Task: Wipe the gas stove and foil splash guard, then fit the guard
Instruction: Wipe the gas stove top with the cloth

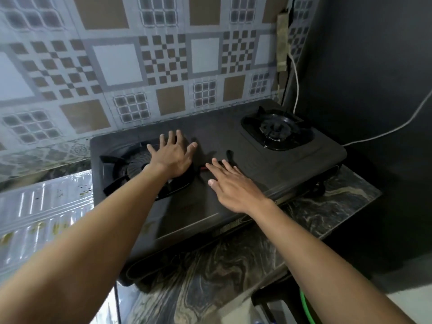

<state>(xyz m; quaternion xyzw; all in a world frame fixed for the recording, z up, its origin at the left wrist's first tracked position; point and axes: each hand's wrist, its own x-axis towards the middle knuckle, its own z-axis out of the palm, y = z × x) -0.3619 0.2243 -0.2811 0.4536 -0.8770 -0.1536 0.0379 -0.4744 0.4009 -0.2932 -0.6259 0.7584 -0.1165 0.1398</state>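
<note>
A black two-burner gas stove (233, 141) stands on a marbled counter. My left hand (173, 155) is spread with straight fingers over the near-left burner (131, 167), covering its right side. My right hand (231, 183) lies flat with straight fingers on the stove's middle top. Neither hand holds anything. The far-right burner (277, 132) is uncovered. A silver ribbed foil splash guard (42, 213), spotted with grease, lies at the left beside the stove. No cloth is in view.
The marbled counter (222, 272) runs along the stove's front and right. A patterned foil-covered wall (140, 66) rises behind. A dark wall (374, 90) with a white cable (297, 85) closes the right side. A green hose (306, 307) hangs below the counter.
</note>
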